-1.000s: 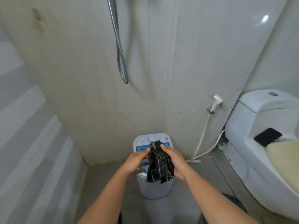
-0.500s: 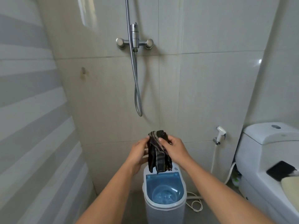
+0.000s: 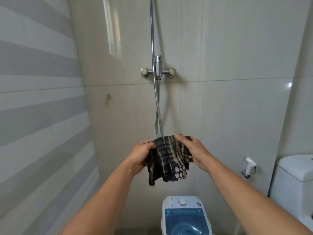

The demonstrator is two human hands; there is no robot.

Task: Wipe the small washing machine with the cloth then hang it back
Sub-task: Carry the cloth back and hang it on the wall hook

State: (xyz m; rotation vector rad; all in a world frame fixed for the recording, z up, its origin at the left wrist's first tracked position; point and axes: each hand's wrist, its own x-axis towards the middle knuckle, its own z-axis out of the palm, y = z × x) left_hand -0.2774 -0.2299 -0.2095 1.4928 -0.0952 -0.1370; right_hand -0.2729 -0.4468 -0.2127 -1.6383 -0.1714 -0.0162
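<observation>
Against tiled wall (image 3: 237, 116), both hands' grips, left (image 3: 141, 157) and right (image 3: 194, 150), clutch striped cloth (image 3: 169, 160).

Bottom edge cutting off small white washing machine with translucent blue lid (image 3: 185, 216). Right edge clipping white ceramic toilet tank (image 3: 295, 168). Loop of silver metal shower hose (image 3: 158, 119) hidden behind dark striped cloth (image 3: 169, 160). Fingertips buried in its folds.
</observation>
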